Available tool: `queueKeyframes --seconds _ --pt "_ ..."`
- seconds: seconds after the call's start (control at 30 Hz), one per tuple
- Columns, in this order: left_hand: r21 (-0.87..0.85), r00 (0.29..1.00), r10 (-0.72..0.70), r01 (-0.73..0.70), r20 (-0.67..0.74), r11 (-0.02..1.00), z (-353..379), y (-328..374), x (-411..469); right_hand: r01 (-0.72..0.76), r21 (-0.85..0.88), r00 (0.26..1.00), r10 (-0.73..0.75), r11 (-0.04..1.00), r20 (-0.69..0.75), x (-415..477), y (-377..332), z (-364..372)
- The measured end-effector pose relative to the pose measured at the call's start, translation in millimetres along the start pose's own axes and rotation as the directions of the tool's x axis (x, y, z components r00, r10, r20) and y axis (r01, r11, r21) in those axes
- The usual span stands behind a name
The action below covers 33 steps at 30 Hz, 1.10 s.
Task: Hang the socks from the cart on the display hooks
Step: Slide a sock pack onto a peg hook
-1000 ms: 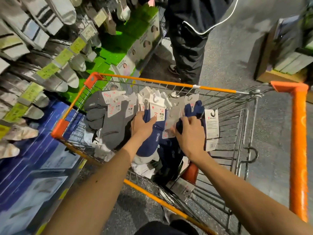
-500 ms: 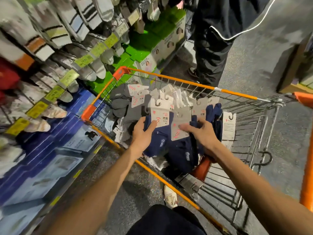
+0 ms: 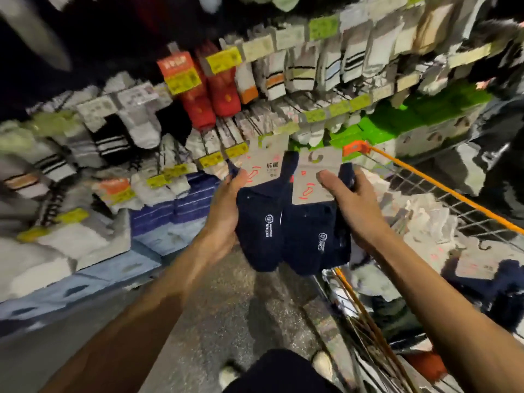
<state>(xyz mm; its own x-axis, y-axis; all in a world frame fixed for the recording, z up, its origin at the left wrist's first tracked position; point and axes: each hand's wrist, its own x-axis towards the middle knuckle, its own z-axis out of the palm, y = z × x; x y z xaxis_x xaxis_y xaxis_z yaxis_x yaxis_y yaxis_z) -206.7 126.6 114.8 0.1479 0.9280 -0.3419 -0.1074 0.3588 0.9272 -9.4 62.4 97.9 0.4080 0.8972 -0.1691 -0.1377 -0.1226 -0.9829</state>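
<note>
Now, centre frame: the left hand and right hand each curl round one of two navy sock packs, thumbs pressed on the card headers. The cart sits at right, with more socks inside. This looks like the carry to the display hooks, blurred at left. The next move calls for lining a header's hole onto a free hook.

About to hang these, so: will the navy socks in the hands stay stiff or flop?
Probably floppy: the navy socks droop below the left hand and right hand. Their card tags look stiffer, standing flat and upright. Likely light: one hand carries each bundle.
</note>
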Motion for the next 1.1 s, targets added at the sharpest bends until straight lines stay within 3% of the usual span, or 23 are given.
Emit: queueKeyframes --seconds 0.1,0.27,0.43,0.67,0.9,1.0,1.1 --pt "-0.062 0.993 0.117 -0.118 -0.019 0.991 -55 43 -22 0.088 -0.001 0.991 -0.087 0.996 0.099 -6 -35 73" --pt "0.024 0.948 0.309 -0.308 -0.072 0.951 -148 118 -60 0.236 0.053 0.933 -0.241 0.97 0.266 -33 -98 203" --pt "0.04 0.861 0.488 -0.487 -0.146 0.872 -242 190 -91 0.372 0.131 0.846 -0.393 0.919 0.36 -61 -155 322" --pt "0.112 0.753 0.607 -0.6 -0.256 0.792 -344 272 -114 0.498 0.163 0.706 -0.507 0.852 0.494 -103 -218 460" --pt "0.035 0.736 0.607 -0.628 -0.3 0.778 -413 347 -113 0.703 0.168 0.565 -0.687 0.691 0.456 -106 -271 556" --pt "0.05 0.711 0.61 -0.636 -0.351 0.77 -440 371 -98 0.63 0.244 0.567 -0.652 0.737 0.503 -98 -286 599" --pt "0.053 0.694 0.601 -0.636 -0.397 0.769 -467 390 -76 0.4 0.34 0.579 -0.522 0.851 0.626 -83 -293 640"
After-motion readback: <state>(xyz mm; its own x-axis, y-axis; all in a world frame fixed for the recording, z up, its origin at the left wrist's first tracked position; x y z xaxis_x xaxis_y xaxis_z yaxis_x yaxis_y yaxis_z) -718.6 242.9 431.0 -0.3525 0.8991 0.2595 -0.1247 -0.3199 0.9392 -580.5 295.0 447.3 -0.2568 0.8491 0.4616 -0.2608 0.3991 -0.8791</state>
